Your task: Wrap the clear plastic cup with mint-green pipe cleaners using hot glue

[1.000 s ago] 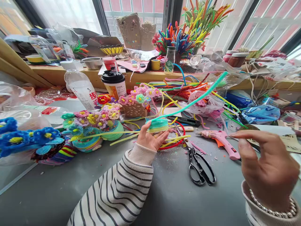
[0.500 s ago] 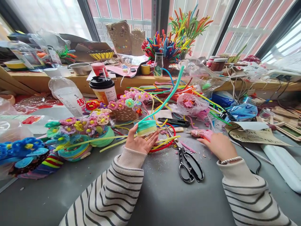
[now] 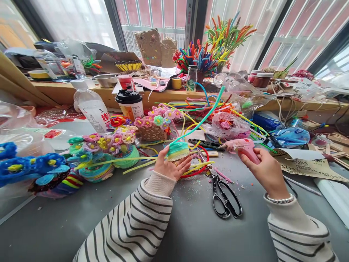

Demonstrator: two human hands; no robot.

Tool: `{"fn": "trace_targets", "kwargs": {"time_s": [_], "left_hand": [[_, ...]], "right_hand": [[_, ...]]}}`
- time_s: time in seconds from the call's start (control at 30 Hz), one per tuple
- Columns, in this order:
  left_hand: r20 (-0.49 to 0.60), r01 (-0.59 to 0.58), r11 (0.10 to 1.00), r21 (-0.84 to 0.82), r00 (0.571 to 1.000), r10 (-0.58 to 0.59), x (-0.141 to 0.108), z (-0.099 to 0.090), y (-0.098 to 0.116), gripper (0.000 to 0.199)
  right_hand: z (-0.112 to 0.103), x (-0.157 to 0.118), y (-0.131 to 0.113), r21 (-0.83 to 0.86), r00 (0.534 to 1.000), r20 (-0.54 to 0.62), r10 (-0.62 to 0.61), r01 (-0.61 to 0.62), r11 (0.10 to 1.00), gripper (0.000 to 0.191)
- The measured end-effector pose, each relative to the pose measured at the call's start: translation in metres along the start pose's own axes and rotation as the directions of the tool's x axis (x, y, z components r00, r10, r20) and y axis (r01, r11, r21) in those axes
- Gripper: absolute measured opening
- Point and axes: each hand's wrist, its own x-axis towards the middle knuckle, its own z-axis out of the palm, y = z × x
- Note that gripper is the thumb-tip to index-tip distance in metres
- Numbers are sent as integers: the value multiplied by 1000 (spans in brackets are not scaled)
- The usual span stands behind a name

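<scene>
A small round basket [image 3: 177,151] wrapped in teal and yellow pipe cleaners sits in my left hand [image 3: 172,166], held between thumb and fingers. From its top a teal pipe cleaner [image 3: 208,115] sticks up to the right. Pale yellow strands stretch leftward near it. My right hand [image 3: 265,169] grips the handle of a pink glue gun [image 3: 244,146], raised above the table with its nozzle pointing left. Between my hands, black-handled scissors [image 3: 225,196] lie on the grey table beside a red pipe cleaner loop [image 3: 207,154].
Flower-filled baskets [image 3: 98,169] crowd the left side. Behind them stand a plastic bottle [image 3: 92,109] and a black-lidded cup [image 3: 130,105]. Loose pipe cleaners, a black cutter [image 3: 204,143] and plastic bags lie further back. A white box [image 3: 334,196] is at the right.
My right hand has closed round the pink glue gun and lifted it off the table. My left hand still holds the basket. The whole view has shifted slightly.
</scene>
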Motion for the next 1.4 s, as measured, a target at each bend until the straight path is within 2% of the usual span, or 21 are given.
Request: {"fn": "trace_targets", "kwargs": {"time_s": [0.07,0.17,0.3,0.47,0.7,0.87,1.4], "left_hand": [[-29,-2,1000,12,1000,3,-1,2,-1,59],[-32,-2,1000,28,999,3,-3,4,-2,58],[-62,11,999,46,998,-8,-3,6,-3,56],[-87,57,997,59,995,-51,-2,8,-4,57],[-49,109,987,115,993,-104,-3,11,-9,60],[-77,155,977,146,987,-145,-2,12,-9,61],[-60,161,977,141,986,-154,-2,12,-9,61]], "right_hand": [[4,-6,-21,151,993,-92,-68,81,985,61],[10,-14,-52,293,951,-262,-165,241,925,57],[16,-16,-73,319,927,-307,-214,312,895,51],[19,-14,-74,311,919,-336,-205,314,897,48],[21,-15,-74,287,898,-364,-247,360,887,46],[18,-18,-76,259,889,-382,-253,366,894,44],[17,-20,-71,226,880,-404,-248,359,906,39]]}}
